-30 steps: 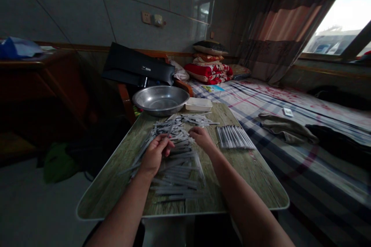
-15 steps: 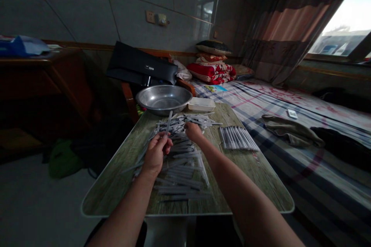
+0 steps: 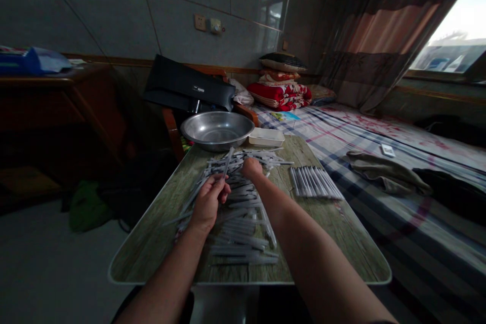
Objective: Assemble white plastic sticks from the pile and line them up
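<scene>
Progress looks slight: the heap [image 3: 239, 223] of grey sticks sprawls loose across the table [image 3: 334, 243], and only a neat row [image 3: 315, 182] lies apart to its right. The left hand [image 3: 208, 203] pinches one stick [image 3: 228, 160], tip raised over the heap. The right hand [image 3: 252, 168] rests curled on the heap's far end; whether it grips anything, I cannot tell. The metal basin [image 3: 217, 130] and white tray [image 3: 266, 137] beyond seem empty, though dimly lit.

Left hand [image 3: 208, 203] pinching one thin stick [image 3: 227, 162], right hand [image 3: 252, 168] on loose stick pile [image 3: 239, 223], wooden table [image 3: 334, 233]
</scene>
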Demonstrator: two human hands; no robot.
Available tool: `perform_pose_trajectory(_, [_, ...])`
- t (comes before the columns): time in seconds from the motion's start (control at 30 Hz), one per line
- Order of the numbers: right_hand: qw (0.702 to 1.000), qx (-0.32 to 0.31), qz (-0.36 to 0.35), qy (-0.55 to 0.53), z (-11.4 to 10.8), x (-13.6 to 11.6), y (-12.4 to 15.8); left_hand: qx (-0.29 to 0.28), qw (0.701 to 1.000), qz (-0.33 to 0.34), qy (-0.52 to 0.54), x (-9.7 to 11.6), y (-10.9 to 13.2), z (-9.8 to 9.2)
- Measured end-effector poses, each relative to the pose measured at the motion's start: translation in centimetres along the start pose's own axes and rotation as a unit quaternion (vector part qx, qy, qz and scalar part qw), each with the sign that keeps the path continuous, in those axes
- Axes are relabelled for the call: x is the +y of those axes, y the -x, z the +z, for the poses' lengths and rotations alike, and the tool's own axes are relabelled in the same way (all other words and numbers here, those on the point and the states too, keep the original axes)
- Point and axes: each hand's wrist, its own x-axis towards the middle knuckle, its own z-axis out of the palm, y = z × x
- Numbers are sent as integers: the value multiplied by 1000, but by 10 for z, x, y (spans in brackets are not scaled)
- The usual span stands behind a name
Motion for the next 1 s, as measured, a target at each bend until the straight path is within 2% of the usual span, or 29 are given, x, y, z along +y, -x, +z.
perform_pose_trajectory(0.17, [995, 25, -27, -94, -13, 11, 12, -19, 1000, -12, -22, 1, 3, 1])
perform_pose_trajectory(0.27, [973, 6, -52, -226, -24, 31, 34, -16, 999, -13, -38, 0, 2, 0])
perform_pose_trajectory(0.3, [923, -19, -69, -379, -28, 38, 43, -16, 999, -13, -46, -1, 2, -1])
perform_pose_trajectory(0.33, [853, -55, -93, -511, -31, 46, 53, -18, 998, -13, -57, -2, 1, -1])
perform_pose_trajectory(0.37, [796, -85, -101, -591, -35, 53, 63, -19, 997, -12, -69, -3, 1, -2])
perform_pose_trajectory(0.4, [755, -96, -96, -642, -38, 60, 72, -19, 996, -11, -82, -4, 0, -2])
perform_pose_trajectory(0.43, [724, -100, -88, -677, -42, 65, 80, -19, 995, -9, -97, -6, 0, -2])
perform_pose_trajectory(0.5, [690, -90, -74, -715, -46, 71, 90, -16, 992, 0, -125, -8, -1, -3])
perform_pose_trajectory(0.57, [675, -72, -74, -731, -47, 72, 95, -17, 988, 17, -152, -9, -2, -4])
perform_pose_trajectory(0.7, [669, -56, -91, -735, -46, 71, 95, -30, 979, 47, -197, -12, -2, -6])
perform_pose_trajectory(1.0, [702, -46, -103, -704, -44, 72, 95, -32, 969, 57, -238, -12, 0, -5])
